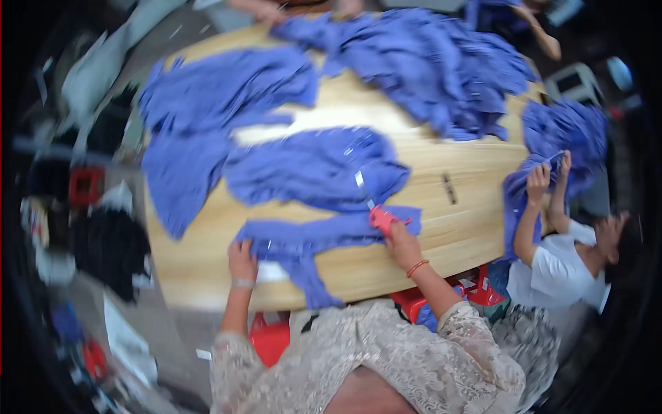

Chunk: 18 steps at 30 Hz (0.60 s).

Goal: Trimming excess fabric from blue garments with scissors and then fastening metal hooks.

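A blue garment piece (pixel 310 231) lies across the near part of the table in front of me, with a narrow strip of it hanging toward the edge. My left hand (pixel 243 262) is closed on its left end. In my right hand (pixel 402 245) is a red-handled tool (pixel 383 219), its exact kind blurred. A thin, bright length reaches up from the tool over the fabric. Just beyond lies a crumpled blue garment (pixel 310 169), and another blue garment (pixel 227 90) is spread at the far left.
The wooden table (pixel 455 241) also bears a big heap of blue garments (pixel 427 62) and a small dark object (pixel 449 188). At right, a seated person (pixel 558 265) handles blue cloth (pixel 565 138). Other people's hands (pixel 262 10) show at the far edge. Red stools (pixel 270 338) stand below.
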{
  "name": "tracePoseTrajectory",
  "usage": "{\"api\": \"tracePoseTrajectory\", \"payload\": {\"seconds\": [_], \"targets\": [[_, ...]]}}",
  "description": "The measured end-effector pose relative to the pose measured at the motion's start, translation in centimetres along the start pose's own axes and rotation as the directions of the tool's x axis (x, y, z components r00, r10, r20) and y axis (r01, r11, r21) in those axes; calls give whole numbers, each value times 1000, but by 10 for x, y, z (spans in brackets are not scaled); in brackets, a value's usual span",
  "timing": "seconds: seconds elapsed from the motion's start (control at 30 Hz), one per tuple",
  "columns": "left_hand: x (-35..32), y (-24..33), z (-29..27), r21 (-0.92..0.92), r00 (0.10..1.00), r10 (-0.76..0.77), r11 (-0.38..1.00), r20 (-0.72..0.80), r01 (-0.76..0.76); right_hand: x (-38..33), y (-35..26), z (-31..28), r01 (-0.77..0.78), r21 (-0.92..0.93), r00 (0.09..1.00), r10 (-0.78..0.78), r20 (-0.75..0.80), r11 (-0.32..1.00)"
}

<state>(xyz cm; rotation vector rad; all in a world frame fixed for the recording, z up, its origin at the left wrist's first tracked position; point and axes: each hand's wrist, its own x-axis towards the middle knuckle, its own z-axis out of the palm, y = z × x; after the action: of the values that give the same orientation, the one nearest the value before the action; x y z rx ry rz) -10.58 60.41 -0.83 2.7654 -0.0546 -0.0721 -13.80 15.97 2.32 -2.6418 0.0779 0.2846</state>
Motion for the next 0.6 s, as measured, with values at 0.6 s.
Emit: {"api": "tracePoseTrajectory", "payload": {"seconds": [0.6], "targets": [[150, 38, -45, -703, 861, 157, 655, 485, 277, -28, -21, -27, -83, 57, 966, 95, -241, 995]]}}
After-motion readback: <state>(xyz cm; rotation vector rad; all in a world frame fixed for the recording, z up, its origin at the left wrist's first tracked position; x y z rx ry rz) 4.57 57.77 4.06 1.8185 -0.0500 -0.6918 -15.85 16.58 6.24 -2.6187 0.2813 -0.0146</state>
